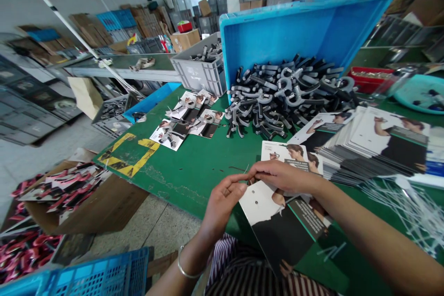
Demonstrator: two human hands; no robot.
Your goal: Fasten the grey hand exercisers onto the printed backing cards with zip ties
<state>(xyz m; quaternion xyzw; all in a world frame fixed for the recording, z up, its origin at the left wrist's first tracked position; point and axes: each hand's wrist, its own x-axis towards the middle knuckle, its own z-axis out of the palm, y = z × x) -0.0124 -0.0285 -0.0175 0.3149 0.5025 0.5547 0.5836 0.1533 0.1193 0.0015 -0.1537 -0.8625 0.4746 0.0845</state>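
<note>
My left hand (224, 196) and my right hand (282, 175) meet over a printed backing card (280, 219) that lies at the near edge of the green table (194, 166). The fingertips of both hands pinch a thin clear plastic tie (245, 171) above the card's top edge. A second printed card (294, 153) lies just beyond my right hand. A heap of black and grey hand grippers (280, 97) spills from a tipped blue crate (305, 27) further back.
A fanned stack of cards (374, 148) lies to the right, with loose clear ties (412, 208) near it. Finished carded grippers (190, 118) lie at the table's left. A cardboard box of packaged items (79, 194) stands on the floor. A person is behind the crate.
</note>
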